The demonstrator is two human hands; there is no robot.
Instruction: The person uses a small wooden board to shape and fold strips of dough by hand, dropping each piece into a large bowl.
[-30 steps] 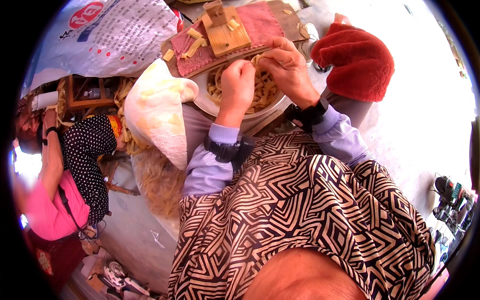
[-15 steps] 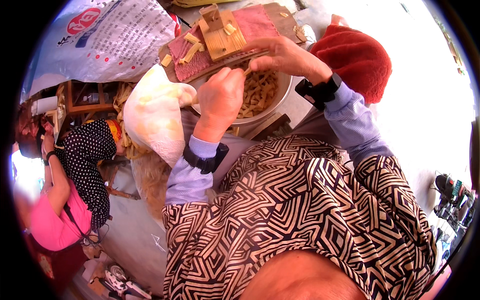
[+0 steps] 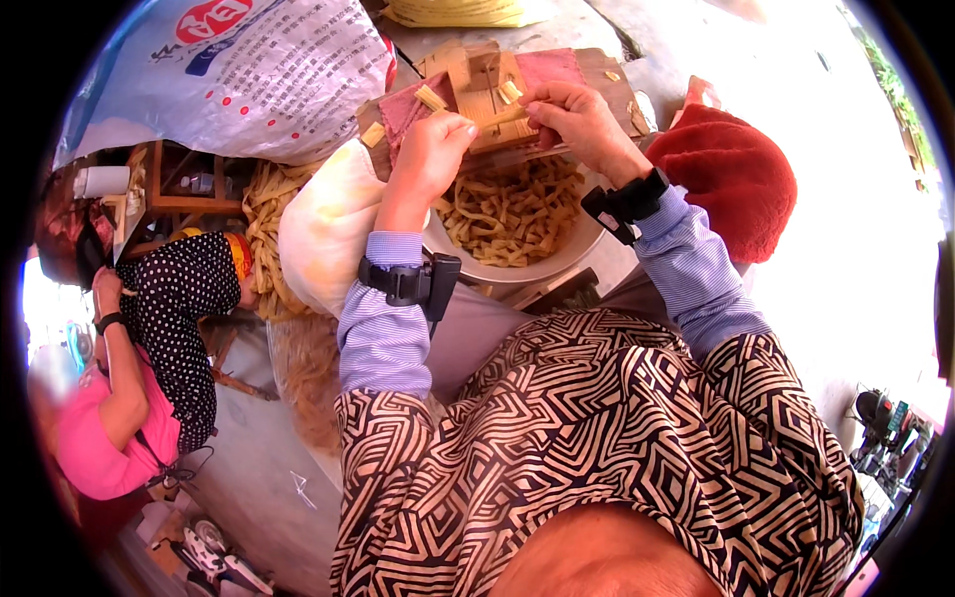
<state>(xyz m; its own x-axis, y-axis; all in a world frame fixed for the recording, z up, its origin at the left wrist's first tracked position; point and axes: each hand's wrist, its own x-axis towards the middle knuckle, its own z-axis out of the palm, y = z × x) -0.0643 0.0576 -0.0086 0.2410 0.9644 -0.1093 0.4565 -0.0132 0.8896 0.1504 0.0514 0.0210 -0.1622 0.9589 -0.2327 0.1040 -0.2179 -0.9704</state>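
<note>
My left hand [image 3: 430, 159] pinches one end of a pale yellow flat strip [image 3: 500, 118]. The strip's other end is between the fingers and thumb of my right hand [image 3: 585, 121]. Stretched between both hands, it passes in front of a small wooden block [image 3: 477, 75] with an upright piece on it. The block rests on a pink cloth [image 3: 552, 66] over a wooden board [image 3: 609, 85]. Short bundled yellow pieces [image 3: 431, 98] lie around the block. Below my hands, a round pale basin [image 3: 517, 274] holds many cut yellowish strips [image 3: 507, 214].
A white stained cloth [image 3: 323, 239] covers my left knee, a red towel [image 3: 731, 179] the right. At left are a large printed sack [image 3: 284, 85], a heap of long strips [image 3: 269, 229] and a person in a pink top [image 3: 104, 433]. A yellow bag [image 3: 463, 12] lies beyond the board.
My hands have moved apart and up toward the block, drawing the strip out straight between them. The view has shifted, showing more of the basin.
</note>
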